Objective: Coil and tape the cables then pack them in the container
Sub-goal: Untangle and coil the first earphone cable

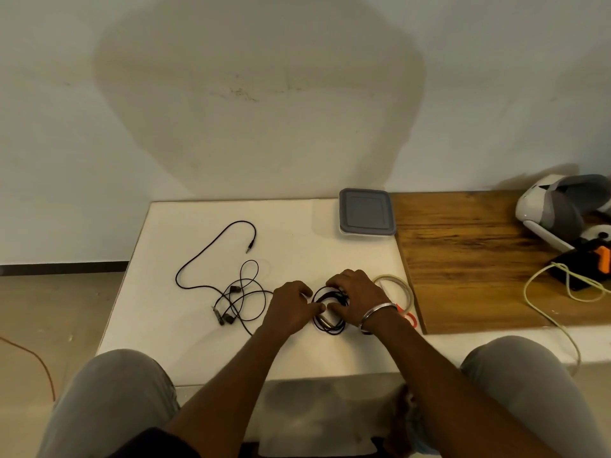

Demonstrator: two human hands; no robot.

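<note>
Two hands at the desk (198, 342) front: your left hand (291, 305) and right hand (355, 294), fingers curled, pinch a coiled black cable (330, 327) lying flat. No legible markings. Loose earphone cable (228, 285) sprawls left, plug pointing toward you. Lidded container (366, 211) behind; tape roll (396, 285) right.

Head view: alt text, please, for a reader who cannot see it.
Both hands, left hand and right hand, press a coiled black cable on a white table. Loose earphones lie left; a lidded container sits behind.
</note>
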